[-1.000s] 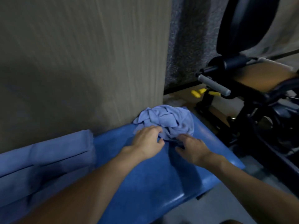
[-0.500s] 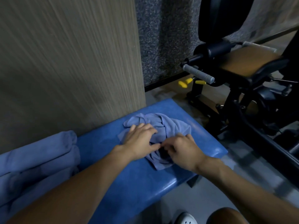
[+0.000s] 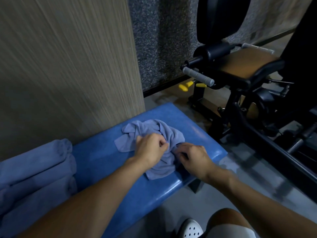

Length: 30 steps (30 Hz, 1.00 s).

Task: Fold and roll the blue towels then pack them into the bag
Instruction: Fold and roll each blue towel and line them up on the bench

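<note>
A crumpled light-blue towel (image 3: pixel 169 134) lies on the right end of a blue padded bench (image 3: pixel 96 157). My left hand (image 3: pixel 151 149) is curled on the middle of the towel and grips a bunch of its cloth. My right hand (image 3: pixel 194 157) pinches the towel's near right edge, close beside the left hand. At the bench's left end lie several rolled blue towels (image 3: pixel 36 170), stacked together. No bag is in view.
A wood-grain wall panel (image 3: pixel 68 57) stands right behind the bench. A black exercise machine (image 3: pixel 240 78) with a grey handle (image 3: pixel 198 77) fills the right side. Grey floor lies between bench and machine. My knee and a white shoe (image 3: pixel 191 229) show at the bottom.
Both hands have closed on the towel and dragged it toward the bench's near edge. The towel has spread out flatter. The camera has tilted down and right.
</note>
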Each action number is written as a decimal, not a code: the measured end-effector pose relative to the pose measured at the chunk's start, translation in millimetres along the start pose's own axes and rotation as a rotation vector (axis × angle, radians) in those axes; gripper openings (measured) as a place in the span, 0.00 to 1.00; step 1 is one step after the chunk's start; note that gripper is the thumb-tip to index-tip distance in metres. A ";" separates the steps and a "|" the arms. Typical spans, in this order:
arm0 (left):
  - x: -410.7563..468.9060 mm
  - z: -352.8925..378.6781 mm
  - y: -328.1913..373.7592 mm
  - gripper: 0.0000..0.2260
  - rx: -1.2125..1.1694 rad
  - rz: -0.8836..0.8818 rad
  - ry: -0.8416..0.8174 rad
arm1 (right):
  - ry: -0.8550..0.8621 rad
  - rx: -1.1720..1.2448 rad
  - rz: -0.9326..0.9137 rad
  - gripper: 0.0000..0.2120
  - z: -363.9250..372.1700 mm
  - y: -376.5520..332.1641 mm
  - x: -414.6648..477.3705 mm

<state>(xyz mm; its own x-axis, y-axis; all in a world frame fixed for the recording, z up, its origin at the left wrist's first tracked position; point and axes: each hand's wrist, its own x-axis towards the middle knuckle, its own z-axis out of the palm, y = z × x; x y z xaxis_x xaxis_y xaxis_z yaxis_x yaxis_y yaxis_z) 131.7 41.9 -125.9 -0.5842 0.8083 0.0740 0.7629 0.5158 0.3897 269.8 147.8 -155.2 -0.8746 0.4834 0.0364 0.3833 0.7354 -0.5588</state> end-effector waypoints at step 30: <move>-96.8 -58.2 -75.5 0.16 -0.778 -0.350 0.034 | -0.113 0.728 0.041 0.12 24.3 -97.2 -14.1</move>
<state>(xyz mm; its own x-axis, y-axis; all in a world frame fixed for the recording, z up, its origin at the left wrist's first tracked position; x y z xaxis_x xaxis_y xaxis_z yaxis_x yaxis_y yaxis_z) 114.6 -91.8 -109.1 -0.7681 0.6235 -0.1460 0.1367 0.3823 0.9139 237.7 57.9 -121.5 -0.9040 0.4233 -0.0602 0.1568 0.1970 -0.9678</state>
